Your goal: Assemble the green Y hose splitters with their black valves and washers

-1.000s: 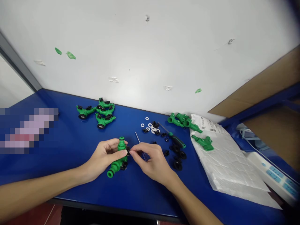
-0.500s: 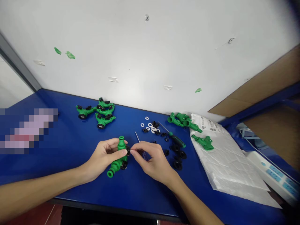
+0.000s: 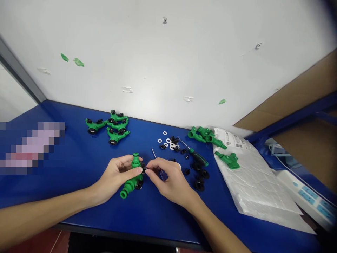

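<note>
My left hand [image 3: 116, 177] is wrapped round a green plastic hose connector [image 3: 132, 177] that rests on the blue table [image 3: 79, 168]. My right hand [image 3: 170, 179] pinches a small black part [image 3: 143, 169] against the connector's side, fingertips of both hands almost meeting there. A thin metal rod [image 3: 154, 154] lies just behind my right hand, partly hidden by it.
Finished green connectors [image 3: 110, 127] sit at the back left, more green bodies [image 3: 204, 135] at the back right. White rings [image 3: 168, 140], black small parts [image 3: 197, 174] and a green-handled screwdriver [image 3: 198, 158] lie right of my hands. A white bag [image 3: 252, 179] and power strip [image 3: 308, 196] lie further right.
Both hands and the connector have shifted very slightly up; the right fingers stay pinched at the connector's side.
</note>
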### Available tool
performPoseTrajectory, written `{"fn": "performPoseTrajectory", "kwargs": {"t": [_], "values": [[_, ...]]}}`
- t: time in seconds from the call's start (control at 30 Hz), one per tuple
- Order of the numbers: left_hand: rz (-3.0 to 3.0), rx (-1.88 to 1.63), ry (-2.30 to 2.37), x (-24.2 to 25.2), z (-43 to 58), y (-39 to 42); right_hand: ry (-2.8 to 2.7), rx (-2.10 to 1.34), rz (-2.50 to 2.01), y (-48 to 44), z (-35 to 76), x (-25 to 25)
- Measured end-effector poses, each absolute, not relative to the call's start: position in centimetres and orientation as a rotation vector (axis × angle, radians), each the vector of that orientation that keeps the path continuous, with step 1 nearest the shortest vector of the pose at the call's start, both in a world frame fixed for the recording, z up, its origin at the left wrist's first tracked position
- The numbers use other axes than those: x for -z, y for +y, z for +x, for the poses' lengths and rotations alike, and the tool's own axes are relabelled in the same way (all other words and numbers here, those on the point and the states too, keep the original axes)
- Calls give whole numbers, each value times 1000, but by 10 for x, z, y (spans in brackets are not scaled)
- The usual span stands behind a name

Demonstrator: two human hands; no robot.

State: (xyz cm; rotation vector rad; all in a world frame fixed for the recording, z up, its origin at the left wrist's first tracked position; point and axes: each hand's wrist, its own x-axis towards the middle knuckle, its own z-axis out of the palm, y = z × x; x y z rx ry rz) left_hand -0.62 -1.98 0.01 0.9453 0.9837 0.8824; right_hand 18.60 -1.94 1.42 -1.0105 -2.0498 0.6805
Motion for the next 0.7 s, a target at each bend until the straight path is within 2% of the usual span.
{"fn": "performPoseTrajectory", "kwargs": {"t": [0.27, 0.53, 0.7], "values": [[970, -877, 947, -3, -5, -23, -2183, -619, -1047, -20, 185, -4], [942, -875, 972, -1, -6, -21, -2053, -655, -980, -20, 185, -12], [952, -859, 938, -1, -5, -22, -2132, -641, -1095, -20, 184, -8]]}}
